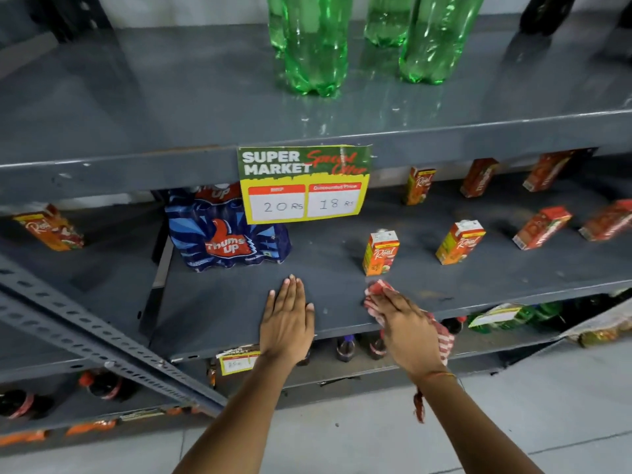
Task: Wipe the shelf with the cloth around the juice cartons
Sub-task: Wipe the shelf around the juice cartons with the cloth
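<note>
A red-and-white checked cloth (pixel 376 289) lies on the grey middle shelf (pixel 219 309) near its front edge. My right hand (pixel 407 323) presses flat on the cloth, just in front of the nearest orange juice carton (pixel 380 253). More juice cartons stand behind and to the right, one at the middle (pixel 460 241), one red one further right (pixel 541 227) and one at the back (pixel 419 185). My left hand (pixel 287 316) rests flat on the bare shelf to the left of the cloth, fingers together, holding nothing.
A blue Thums Up bottle pack (pixel 222 234) stands left of the cartons. A price sign (pixel 303 184) hangs from the upper shelf edge. Green bottles (pixel 314 46) stand on the upper shelf. Dark cola bottles (pixel 345 348) sit on the shelf below. A slanted perforated brace (pixel 102 340) crosses at the left.
</note>
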